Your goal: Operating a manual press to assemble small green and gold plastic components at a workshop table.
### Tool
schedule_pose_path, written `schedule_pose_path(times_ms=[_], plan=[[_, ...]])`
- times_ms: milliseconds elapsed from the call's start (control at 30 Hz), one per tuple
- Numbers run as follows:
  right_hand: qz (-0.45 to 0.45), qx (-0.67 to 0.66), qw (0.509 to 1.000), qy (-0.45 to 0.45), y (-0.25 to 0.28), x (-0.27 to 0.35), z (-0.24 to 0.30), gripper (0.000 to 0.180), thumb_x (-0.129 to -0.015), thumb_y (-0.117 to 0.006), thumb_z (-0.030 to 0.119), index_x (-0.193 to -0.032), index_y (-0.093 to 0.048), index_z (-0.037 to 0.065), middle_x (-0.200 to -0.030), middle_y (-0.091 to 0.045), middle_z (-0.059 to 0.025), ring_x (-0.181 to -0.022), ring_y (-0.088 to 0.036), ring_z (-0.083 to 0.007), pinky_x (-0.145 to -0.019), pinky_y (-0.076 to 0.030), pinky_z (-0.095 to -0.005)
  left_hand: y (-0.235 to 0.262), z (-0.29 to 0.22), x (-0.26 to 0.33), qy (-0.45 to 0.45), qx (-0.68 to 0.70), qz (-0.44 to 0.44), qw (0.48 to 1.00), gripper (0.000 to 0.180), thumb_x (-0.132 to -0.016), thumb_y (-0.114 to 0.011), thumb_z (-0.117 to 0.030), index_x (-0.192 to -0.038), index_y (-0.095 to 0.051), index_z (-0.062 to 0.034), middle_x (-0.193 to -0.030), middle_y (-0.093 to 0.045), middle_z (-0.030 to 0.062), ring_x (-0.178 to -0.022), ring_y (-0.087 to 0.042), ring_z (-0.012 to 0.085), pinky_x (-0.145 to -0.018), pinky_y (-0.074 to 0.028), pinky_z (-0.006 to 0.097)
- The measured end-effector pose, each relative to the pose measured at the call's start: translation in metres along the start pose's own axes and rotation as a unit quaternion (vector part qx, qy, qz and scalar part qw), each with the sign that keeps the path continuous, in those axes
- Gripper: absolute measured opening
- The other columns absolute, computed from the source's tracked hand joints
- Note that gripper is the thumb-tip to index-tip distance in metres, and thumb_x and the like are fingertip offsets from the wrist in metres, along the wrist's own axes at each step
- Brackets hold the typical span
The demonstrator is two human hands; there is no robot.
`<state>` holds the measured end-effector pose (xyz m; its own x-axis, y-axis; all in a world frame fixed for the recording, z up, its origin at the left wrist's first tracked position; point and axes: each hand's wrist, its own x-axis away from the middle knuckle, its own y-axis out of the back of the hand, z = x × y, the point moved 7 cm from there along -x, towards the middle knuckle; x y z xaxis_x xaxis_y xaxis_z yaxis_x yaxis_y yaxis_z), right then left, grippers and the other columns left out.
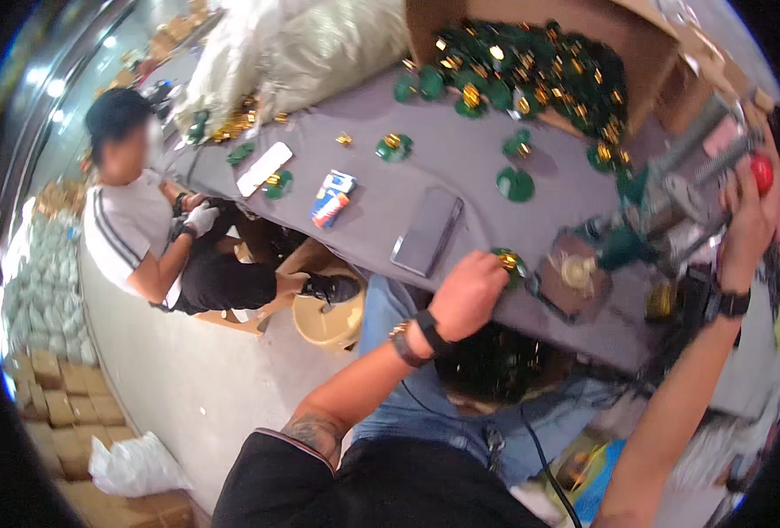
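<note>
My left hand (471, 295) is closed in a pinch at the table's near edge. Between its fingertips is the rim of a green disc with a gold metal piece (510, 261) on it. On the right, my right hand (746, 211) is wrapped round the press lever, just by its red ball knob (762, 174). That lever belongs to a green hand press (629, 239) standing on the table. Below the press head, a pale round die (576, 271) sits on the dark base plate. Part of the press is hidden behind its own arm and my hand.
More green discs (516, 184) lie scattered over the grey tablecloth (346, 255). A dark phone (428, 231) and a small blue-and-white pack (333, 199) lie near the front edge. At the back stands a carton (654, 53) heaped with green-and-gold pieces. A gloved co-worker (139, 211) sits left.
</note>
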<state>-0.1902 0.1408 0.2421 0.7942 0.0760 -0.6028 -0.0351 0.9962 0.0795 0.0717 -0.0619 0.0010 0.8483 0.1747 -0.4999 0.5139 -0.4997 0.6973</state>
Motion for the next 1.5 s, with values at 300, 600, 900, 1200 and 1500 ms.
schedule_pose_path(times_ms=[300, 600, 900, 1200, 1500], plan=[[0.056, 0.006, 0.998, 0.02, 0.029, -0.011, -0.018, 0.034, -0.101, -0.063, 0.009, -0.134, -0.057, 0.008, -0.075, -0.049, 0.0012, -0.057, -0.043, -0.006, -0.053, -0.038, -0.0231, -0.037, 0.019, -0.016, 0.127, 0.043, -0.021, 0.991, 0.036, -0.073, -0.088, -0.013, -0.101, -0.07, -0.0006, -0.097, -0.065, 0.0164, -0.098, -0.063, 0.0361, -0.084, -0.052, 0.043], [0.05, -0.102, 0.993, 0.042, 0.007, -0.004, 0.003, 0.023, -0.097, -0.065, 0.004, -0.119, -0.057, 0.007, -0.074, -0.051, 0.0004, -0.054, -0.046, -0.0063, -0.049, -0.04, -0.0238, -0.065, -0.034, -0.085, 0.077, 0.114, 0.022, 0.99, 0.028, -0.074, -0.085, -0.015, -0.096, -0.075, -0.0011, -0.089, -0.065, 0.0145, -0.09, -0.062, 0.036, -0.08, -0.05, 0.044], [0.111, -0.197, 0.969, 0.099, 0.028, 0.118, 0.069, 0.021, -0.109, -0.048, 0.023, -0.106, -0.057, 0.004, -0.084, -0.054, -0.0086, -0.069, -0.048, -0.0201, -0.07, -0.043, -0.0329, -0.088, -0.025, -0.095, 0.054, 0.153, 0.038, 0.986, 0.028, -0.072, -0.086, -0.016, -0.095, -0.076, -0.0032, -0.088, -0.065, 0.0132, -0.089, -0.061, 0.0342, -0.081, -0.05, 0.044], [0.229, 0.063, 0.927, 0.29, 0.033, 0.244, 0.048, 0.012, -0.089, -0.063, 0.019, -0.083, -0.053, 0.014, -0.084, -0.058, -0.0043, -0.076, -0.061, -0.0256, -0.086, -0.047, -0.0495, -0.079, -0.034, -0.095, 0.007, 0.187, -0.021, 0.982, 0.031, -0.075, -0.084, -0.017, -0.101, -0.072, -0.0043, -0.09, -0.066, 0.014, -0.093, -0.061, 0.0373, -0.082, -0.05, 0.045], [0.067, -0.13, 0.987, -0.069, 0.019, -0.015, -0.002, 0.031, -0.108, -0.056, 0.023, -0.131, -0.058, 0.003, -0.084, -0.05, -0.0011, -0.066, -0.042, -0.0075, -0.059, -0.037, -0.0251, -0.067, -0.041, -0.063, 0.103, 0.135, -0.013, 0.985, 0.023, -0.081, -0.077, -0.019, -0.092, -0.065, -0.0023, -0.085, -0.064, 0.0171, -0.085, -0.062, 0.0392, -0.074, -0.05, 0.047]])
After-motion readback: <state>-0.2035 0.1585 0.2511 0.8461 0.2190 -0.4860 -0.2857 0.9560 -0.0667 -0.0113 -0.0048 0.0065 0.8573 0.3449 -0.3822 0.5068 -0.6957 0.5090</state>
